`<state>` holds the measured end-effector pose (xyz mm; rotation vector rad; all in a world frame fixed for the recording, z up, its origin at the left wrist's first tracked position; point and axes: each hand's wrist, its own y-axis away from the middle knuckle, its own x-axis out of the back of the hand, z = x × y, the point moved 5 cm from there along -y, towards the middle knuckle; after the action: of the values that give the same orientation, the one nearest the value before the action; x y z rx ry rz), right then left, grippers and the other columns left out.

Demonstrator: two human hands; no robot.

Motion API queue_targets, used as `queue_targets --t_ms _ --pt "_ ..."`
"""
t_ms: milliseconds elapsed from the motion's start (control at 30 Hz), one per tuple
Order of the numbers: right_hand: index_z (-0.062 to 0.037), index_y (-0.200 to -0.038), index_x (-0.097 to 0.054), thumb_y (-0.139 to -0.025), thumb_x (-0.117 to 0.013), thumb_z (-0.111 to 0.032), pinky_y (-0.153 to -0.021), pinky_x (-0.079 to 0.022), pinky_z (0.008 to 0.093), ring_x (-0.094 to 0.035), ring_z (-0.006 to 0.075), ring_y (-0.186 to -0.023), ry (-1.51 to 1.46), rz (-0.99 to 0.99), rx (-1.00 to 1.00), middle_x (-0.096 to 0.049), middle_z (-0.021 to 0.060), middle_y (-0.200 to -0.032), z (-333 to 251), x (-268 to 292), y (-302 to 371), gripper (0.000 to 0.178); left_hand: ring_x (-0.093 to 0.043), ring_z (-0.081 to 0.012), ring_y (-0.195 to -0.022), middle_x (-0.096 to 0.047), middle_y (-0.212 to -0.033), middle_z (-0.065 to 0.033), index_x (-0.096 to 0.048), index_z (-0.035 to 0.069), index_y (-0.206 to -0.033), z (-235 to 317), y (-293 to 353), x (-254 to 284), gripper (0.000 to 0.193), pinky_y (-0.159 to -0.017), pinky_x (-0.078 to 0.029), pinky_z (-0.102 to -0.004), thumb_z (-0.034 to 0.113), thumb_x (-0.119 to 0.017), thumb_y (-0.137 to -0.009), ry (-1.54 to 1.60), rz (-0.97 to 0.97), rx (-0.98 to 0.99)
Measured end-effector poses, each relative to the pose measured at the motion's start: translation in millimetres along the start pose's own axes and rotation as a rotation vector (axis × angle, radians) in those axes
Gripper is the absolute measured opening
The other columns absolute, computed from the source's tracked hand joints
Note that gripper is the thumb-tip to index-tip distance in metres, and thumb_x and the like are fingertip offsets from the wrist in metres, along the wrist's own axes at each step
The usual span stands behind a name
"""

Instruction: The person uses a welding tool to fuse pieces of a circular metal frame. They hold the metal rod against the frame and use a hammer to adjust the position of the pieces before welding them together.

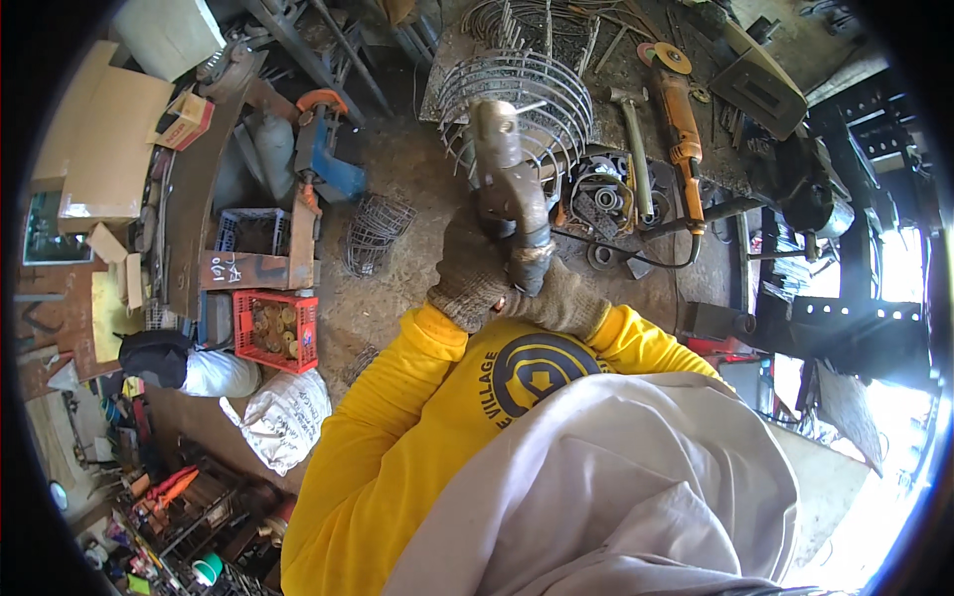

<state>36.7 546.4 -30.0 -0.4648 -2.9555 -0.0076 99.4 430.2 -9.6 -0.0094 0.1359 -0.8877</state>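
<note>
Close to the camera stands a worn brown metal tool (507,184) with a thick rounded head, a small hole near its top and a dark wrapped lower end. My left hand (467,268), in a grey-brown knit glove, closes against its lower part. My right hand (564,296), gloved alike, is closed at the wrapped end. The tool hides part of the fingers of both hands. Behind its head, a round cage of bent metal rods (571,94) rests on the cluttered workbench (621,84).
Right of the cage lie a hammer (636,149) and an orange angle grinder (683,134) with a trailing cord. A container of metal parts (603,199) sits nearby. On the floor to the left are wire cages (378,228), a red crate (298,303) and a white sack (286,422).
</note>
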Motion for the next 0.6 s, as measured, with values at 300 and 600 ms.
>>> queue_targets --t_ms 300,600 --pt "0.0002 -0.135 -0.055 -0.091 -0.070 -0.005 -0.078 -0.058 0.0312 -0.069 0.0154 -0.085 -0.368 0.400 -0.240 -0.069 0.0063 -0.096 -7.8 -27.3 31.2 0.046 -0.065 -0.0132 -0.078 -0.066 -0.092 -0.0049 -0.063 0.007 -0.111 10.5 8.2 68.0 0.033 -0.069 -0.055 -0.0294 0.026 -0.081 -0.091 0.071 -0.362 0.094" --pt "0.0011 -0.123 -0.064 -0.091 -0.077 -0.009 -0.085 -0.058 0.0330 -0.071 0.0188 -0.096 -0.353 0.473 -0.281 -0.074 0.0093 -0.107 -30.8 -26.6 15.9 0.035 -0.048 -0.0053 -0.056 -0.058 -0.077 0.0010 -0.058 0.010 -0.100 3.1 31.4 103.5 0.027 -0.049 -0.038 -0.0191 0.017 -0.079 -0.085 0.536 -0.610 0.515"
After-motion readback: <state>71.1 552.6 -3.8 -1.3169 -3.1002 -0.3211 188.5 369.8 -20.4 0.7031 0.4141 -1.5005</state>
